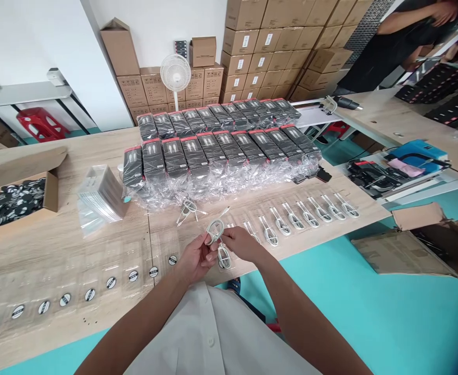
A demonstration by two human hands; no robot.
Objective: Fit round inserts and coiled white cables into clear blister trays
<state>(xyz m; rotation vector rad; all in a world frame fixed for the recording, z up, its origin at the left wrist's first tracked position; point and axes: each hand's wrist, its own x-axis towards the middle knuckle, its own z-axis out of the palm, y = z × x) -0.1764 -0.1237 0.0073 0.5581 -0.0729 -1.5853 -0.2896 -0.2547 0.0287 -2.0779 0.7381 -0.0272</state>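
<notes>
My left hand (193, 258) and my right hand (239, 245) meet over the front edge of a pale wood-grain table (57, 255), both pinching a coiled white cable (215, 232). Just below them lies another white coil (224, 256). A long row of bundled white cables (307, 213) runs to the right of my right hand. A loose white cable tangle (188, 208) lies beyond my hands. Round black-and-white labels (90, 294) line up on transparent film to my left. Behind stand shrink-wrapped rows of black boxes (221, 151).
A stack of transparent bags (100, 192) lies at the left, near an open carton of black-and-white coiled items (12, 203). Cardboard cartons (268, 52) and a white fan (175, 73) stand behind. A person (401, 41) stands at the top right beside another table (435, 114).
</notes>
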